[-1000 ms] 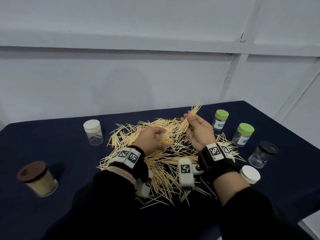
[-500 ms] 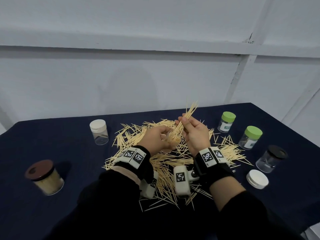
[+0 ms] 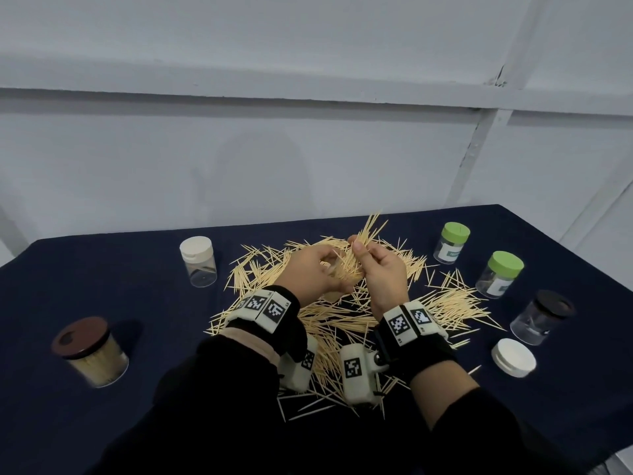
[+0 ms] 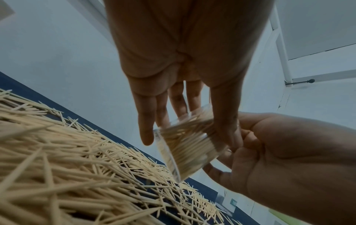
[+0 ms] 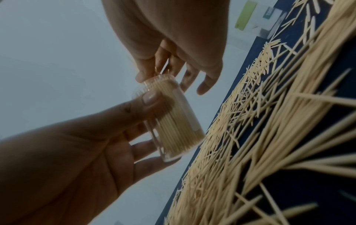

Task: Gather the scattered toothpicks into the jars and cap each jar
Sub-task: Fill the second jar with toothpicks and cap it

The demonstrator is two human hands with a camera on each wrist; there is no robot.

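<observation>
Loose toothpicks (image 3: 342,320) lie in a wide pile on the dark blue table (image 3: 102,286). Above the pile my left hand (image 3: 334,269) grips a clear open jar (image 4: 188,141), tilted and packed with toothpicks. The jar (image 5: 173,118) sits between thumb and fingers, and the head view mostly hides it. My right hand (image 3: 356,245) pinches a bundle of toothpicks (image 3: 368,231), whose tips fan upward while its lower end reaches the jar's mouth. In the right wrist view the right hand's fingertips (image 5: 142,77) are at the jar's rim.
A white-capped clear jar (image 3: 198,262) stands back left, a brown-lidded jar (image 3: 90,351) full of toothpicks front left. At the right are two green-lidded jars (image 3: 452,243) (image 3: 501,274), a black-lidded jar (image 3: 541,317) and a loose white cap (image 3: 513,357).
My right hand has brought the toothpick bundle left and down to the jar in my left hand, and the two hands have closed together.
</observation>
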